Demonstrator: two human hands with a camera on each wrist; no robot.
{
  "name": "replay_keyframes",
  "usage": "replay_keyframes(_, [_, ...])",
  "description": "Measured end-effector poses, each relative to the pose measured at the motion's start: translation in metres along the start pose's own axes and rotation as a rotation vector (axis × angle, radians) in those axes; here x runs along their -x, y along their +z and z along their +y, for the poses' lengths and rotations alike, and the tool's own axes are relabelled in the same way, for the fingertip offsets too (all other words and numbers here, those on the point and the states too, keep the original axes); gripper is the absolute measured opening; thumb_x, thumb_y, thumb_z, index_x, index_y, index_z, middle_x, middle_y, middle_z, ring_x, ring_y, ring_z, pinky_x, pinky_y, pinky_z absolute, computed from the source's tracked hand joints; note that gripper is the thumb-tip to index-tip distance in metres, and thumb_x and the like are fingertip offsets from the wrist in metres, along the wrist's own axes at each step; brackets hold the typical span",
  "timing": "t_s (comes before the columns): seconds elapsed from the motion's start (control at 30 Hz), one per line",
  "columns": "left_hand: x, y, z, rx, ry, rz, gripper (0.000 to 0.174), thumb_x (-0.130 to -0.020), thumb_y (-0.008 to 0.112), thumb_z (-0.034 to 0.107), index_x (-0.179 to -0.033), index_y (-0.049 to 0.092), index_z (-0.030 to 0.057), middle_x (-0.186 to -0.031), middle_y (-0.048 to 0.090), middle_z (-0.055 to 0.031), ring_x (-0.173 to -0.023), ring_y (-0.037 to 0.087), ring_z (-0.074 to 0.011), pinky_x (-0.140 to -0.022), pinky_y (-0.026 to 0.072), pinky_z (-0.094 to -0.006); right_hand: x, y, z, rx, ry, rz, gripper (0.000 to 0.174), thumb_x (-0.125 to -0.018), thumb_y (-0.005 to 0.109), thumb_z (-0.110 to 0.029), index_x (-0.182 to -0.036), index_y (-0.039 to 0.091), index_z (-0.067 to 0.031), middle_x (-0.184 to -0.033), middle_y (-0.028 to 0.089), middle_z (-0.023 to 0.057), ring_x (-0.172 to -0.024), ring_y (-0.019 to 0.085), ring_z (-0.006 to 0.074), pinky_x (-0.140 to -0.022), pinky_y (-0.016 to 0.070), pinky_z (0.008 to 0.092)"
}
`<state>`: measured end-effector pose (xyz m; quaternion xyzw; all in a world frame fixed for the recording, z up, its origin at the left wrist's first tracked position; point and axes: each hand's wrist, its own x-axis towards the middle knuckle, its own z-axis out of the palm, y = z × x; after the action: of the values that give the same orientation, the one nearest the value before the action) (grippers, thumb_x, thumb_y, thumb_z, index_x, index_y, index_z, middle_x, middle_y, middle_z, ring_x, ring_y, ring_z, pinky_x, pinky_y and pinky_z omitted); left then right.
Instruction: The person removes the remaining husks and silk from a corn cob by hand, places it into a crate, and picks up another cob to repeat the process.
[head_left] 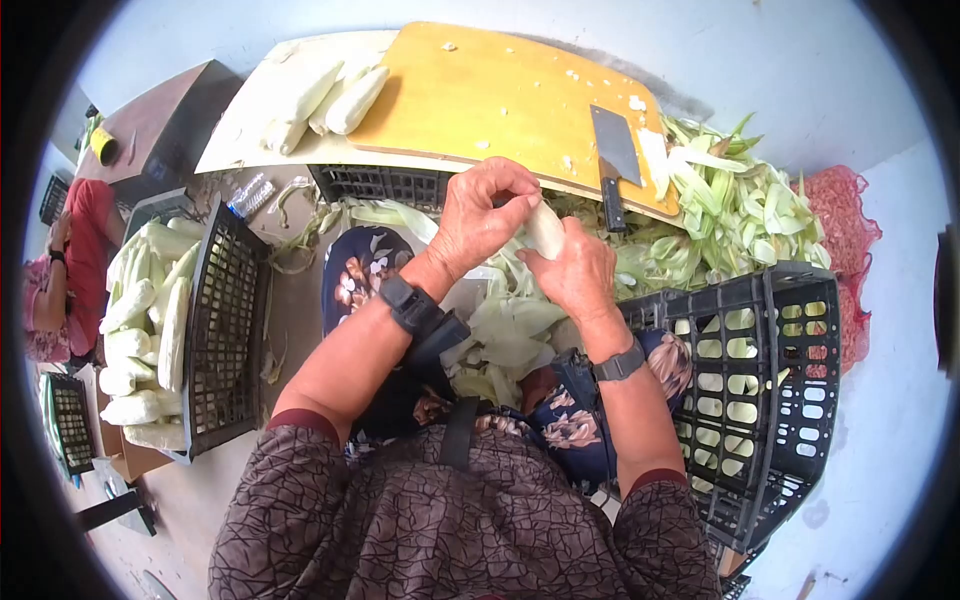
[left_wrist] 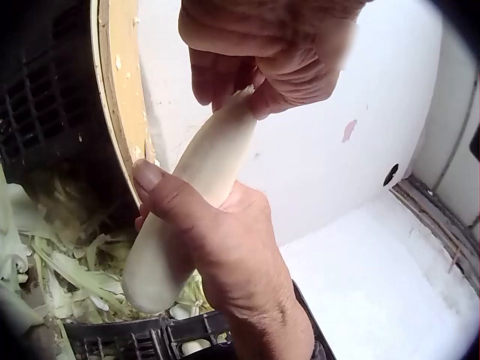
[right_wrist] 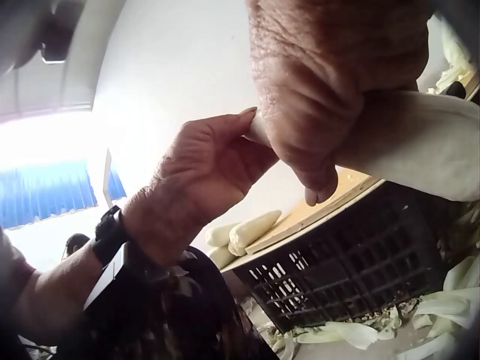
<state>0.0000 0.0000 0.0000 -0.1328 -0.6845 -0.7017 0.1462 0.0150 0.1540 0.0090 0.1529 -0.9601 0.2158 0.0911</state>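
Between both hands is an ear of corn (left_wrist: 217, 146) in smooth, pale inner husk, held tilted over the lap. My left hand (head_left: 478, 220) pinches its narrow end between thumb and fingers. Lower down, my right hand (head_left: 578, 270) wraps round the body of the ear, thumb lying along it. In the left wrist view the left hand (left_wrist: 270, 52) is at the narrow tip and the right hand (left_wrist: 225, 240) around the middle, with the rounded end sticking out below. Seen from the right wrist, the right hand (right_wrist: 337, 90) hides part of the ear.
A cleaver (head_left: 614, 150) lies on the yellow board (head_left: 500, 90), beside several husked ears (head_left: 355, 100). Loose husks (head_left: 740, 190) are heaped at right, near a black crate (head_left: 745, 370). At left, another crate (head_left: 230, 330) holds ears. Another person (head_left: 85, 260) is at far left.
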Motion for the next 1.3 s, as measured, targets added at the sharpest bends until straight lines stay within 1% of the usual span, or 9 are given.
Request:
replay_keyframes(0.07, [-0.002,-0.001,0.002,-0.102,0.081,0.007,0.006,-0.078,0.059,0.004,-0.076,0.061,-0.0008,-0.081,0.062,-0.0061,-0.075,0.056,-0.0105,-0.067,0.0462,-0.0247,0.0,0.002,0.001,-0.026,-0.02,0.003,0.041,-0.061,0.077,-0.029,-0.079,0.053,-0.0004,-0.068,0.061,0.0204,-0.066,0.061,0.037,-0.06,0.0472,0.0438])
replay_keyframes(0.4, [-0.003,-0.001,-0.007,-0.102,-0.088,-0.016,0.011,-0.084,0.057,0.008,-0.079,0.057,-0.0022,-0.077,0.062,-0.0062,-0.07,0.056,-0.0099,-0.067,0.0462,-0.0244,-0.002,0.004,0.001,0.008,-0.062,0.02,0.04,-0.059,0.078,-0.025,-0.077,0.052,0.0,-0.063,0.06,0.0193,-0.059,0.061,0.035,-0.054,0.0475,0.0424])
replay_keyframes(0.47, [-0.004,0.003,-0.014,0.092,-0.08,0.061,0.016,-0.081,0.06,0.013,-0.075,0.058,-0.0025,-0.063,0.058,-0.0042,-0.057,0.049,-0.007,-0.052,0.0426,-0.0232,-0.002,0.003,0.0,0.02,-0.053,0.013,0.041,-0.06,0.078,-0.026,-0.077,0.052,-0.0001,-0.063,0.06,0.0193,-0.059,0.061,0.0349,-0.054,0.0475,0.0425])
replay_keyframes(0.7, [-0.005,0.003,-0.012,0.103,-0.114,0.088,0.018,-0.083,0.057,0.013,-0.075,0.057,-0.003,-0.065,0.061,-0.0052,-0.057,0.05,-0.0066,-0.052,0.0428,-0.0234,-0.003,-0.001,-0.003,-0.002,0.035,-0.066,0.042,-0.061,0.076,-0.03,-0.081,0.055,0.0002,-0.069,0.062,0.0208,-0.068,0.062,0.0372,-0.063,0.0475,0.0438])
replay_keyframes(0.77, [-0.006,-0.001,-0.012,0.021,-0.192,0.014,0.017,-0.089,0.052,0.013,-0.082,0.052,-0.002,-0.075,0.059,-0.0054,-0.075,0.061,-0.0128,-0.066,0.0473,-0.0242,-0.003,-0.003,-0.004,-0.001,0.048,-0.076,0.042,-0.061,0.076,-0.03,-0.081,0.055,0.0003,-0.069,0.062,0.0209,-0.069,0.062,0.0372,-0.063,0.0476,0.0438])
replay_keyframes(0.87, [-0.006,0.003,-0.014,0.055,-0.087,0.102,0.022,-0.086,0.053,0.015,-0.074,0.055,-0.0029,-0.064,0.062,-0.0068,-0.056,0.051,-0.0084,-0.052,0.044,-0.025,-0.003,-0.002,-0.003,-0.008,0.048,-0.061,0.042,-0.06,0.076,-0.029,-0.081,0.055,0.0004,-0.07,0.062,0.0212,-0.069,0.062,0.0372,-0.063,0.0476,0.0439])
replay_keyframes(1.2, [-0.009,0.0,-0.012,0.108,-0.121,0.126,0.02,-0.089,0.049,0.015,-0.078,0.05,-0.0019,-0.064,0.061,-0.0092,-0.068,0.062,-0.0125,-0.057,0.0464,-0.0241,-0.003,-0.002,-0.003,-0.01,0.058,-0.077,0.042,-0.06,0.077,-0.029,-0.08,0.055,0.0005,-0.07,0.061,0.0217,-0.069,0.061,0.038,-0.063,0.0475,0.0445])
replay_keyframes(1.27, [-0.009,-0.002,-0.007,0.179,-0.157,0.088,0.022,-0.093,0.045,0.018,-0.082,0.05,0.0,-0.075,0.062,-0.0105,-0.076,0.063,-0.0166,-0.073,0.0485,-0.0281,-0.002,-0.001,-0.002,-0.01,0.058,-0.067,0.042,-0.06,0.077,-0.028,-0.08,0.055,0.0007,-0.07,0.061,0.0219,-0.069,0.061,0.0383,-0.064,0.0474,0.0445])
replay_keyframes(1.3, [-0.01,-0.002,-0.006,0.179,-0.157,0.089,0.022,-0.093,0.045,0.018,-0.082,0.05,0.0,-0.075,0.062,-0.0105,-0.076,0.063,-0.0166,-0.073,0.0485,-0.0281,-0.002,-0.001,-0.002,-0.01,0.057,-0.067,0.042,-0.06,0.077,-0.028,-0.08,0.055,0.0007,-0.07,0.061,0.0219,-0.069,0.061,0.0383,-0.064,0.0474,0.0445])
